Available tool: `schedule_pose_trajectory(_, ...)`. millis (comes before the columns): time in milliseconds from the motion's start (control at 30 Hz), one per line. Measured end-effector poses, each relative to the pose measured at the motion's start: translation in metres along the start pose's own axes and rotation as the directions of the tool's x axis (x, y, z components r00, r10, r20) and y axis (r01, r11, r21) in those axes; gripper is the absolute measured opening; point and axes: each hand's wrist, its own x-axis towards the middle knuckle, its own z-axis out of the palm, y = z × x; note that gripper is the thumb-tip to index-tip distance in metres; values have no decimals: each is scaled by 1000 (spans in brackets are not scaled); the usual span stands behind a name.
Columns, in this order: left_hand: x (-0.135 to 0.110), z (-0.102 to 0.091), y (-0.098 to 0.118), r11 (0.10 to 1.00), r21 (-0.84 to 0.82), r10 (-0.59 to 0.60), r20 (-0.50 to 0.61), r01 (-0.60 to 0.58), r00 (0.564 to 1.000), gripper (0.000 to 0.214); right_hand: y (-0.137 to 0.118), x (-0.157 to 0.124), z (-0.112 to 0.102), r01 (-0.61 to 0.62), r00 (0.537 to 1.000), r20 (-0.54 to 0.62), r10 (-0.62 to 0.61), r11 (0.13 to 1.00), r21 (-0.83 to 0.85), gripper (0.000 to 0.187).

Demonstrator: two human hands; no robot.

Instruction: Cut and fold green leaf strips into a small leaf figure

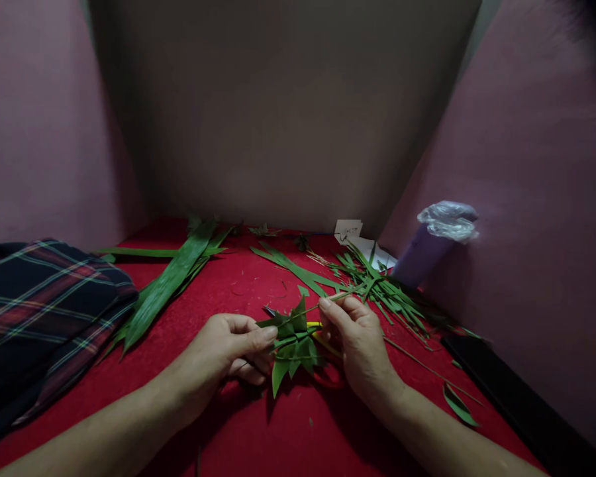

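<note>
We work over the red cloth [283, 444], with long leaves [171, 291] on the left and narrow strips [392, 295] on the right. Our left hand [233, 346] pinches the folded leaf [304, 354] between thumb and fingers, positioned between both hands, above the scissors [322, 342]. Our right hand [356, 331] pinches the thin stem [305, 310] between thumb and forefinger; the stem spans the gap between the hands.

Red cloth [218, 291], long leaves [171, 288], apparently scissors [326, 344]

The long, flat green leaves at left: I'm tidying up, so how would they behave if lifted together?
The long, flat green leaves look thin, so probably light; their length suggests drooping ends; lying overlapped, they may slide apart.
</note>
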Motion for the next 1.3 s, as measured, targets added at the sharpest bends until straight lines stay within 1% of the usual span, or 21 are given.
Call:
schedule_pose_trajectory(133, 2, -3, -2, 999, -47, -12, 9, 12, 1000, 22, -1, 1, 1, -15, 1000, 22, 16, 999, -46, 30)
schedule_pose_trajectory(233, 2, -4, -3, 997, -81, 10, -14, -11, 1000, 22, -2, 0, 3, -31, 997, 64, 38, 993, -111, 33)
schedule_pose_trajectory(300, 3, -5, -3, 995, -95, 28, -32, -31, 999, 22, -3, -1, 4, -20, 996, 85, 32, 990, -136, 33)
schedule_pose_trajectory(500, 6, -5, -1, 984, -151, 80, -89, -92, 993, 21, -3, -2, 5, 0, 997, 79, 5, 998, -61, 28)
schedule_pose_trajectory(633, 6, -4, 1, 974, -184, 111, -128, -133, 986, 19, -1, 1, 4, -1, 998, 55, 5, 997, -75, 31)
schedule_pose_trajectory(800, 4, -4, 1, 974, -174, 118, -152, -144, 981, 20, -4, -2, 6, -45, 998, 50, 47, 998, -41, 32)
schedule_pose_trajectory(933, 5, -4, 1, 969, -188, 126, -178, -159, 976, 20, -5, -5, 7, -26, 998, 53, 27, 999, -25, 29)
schedule_pose_trajectory(1100, 6, -4, 1, 967, -190, 139, -166, -170, 976, 21, -2, -3, 5, -43, 995, 86, 47, 998, -47, 29)
schedule_pose_trajectory(1300, 7, -5, 0, 964, -194, 154, -152, -182, 976, 22, 1, -1, 4, -6, 996, 91, 15, 995, -98, 29)
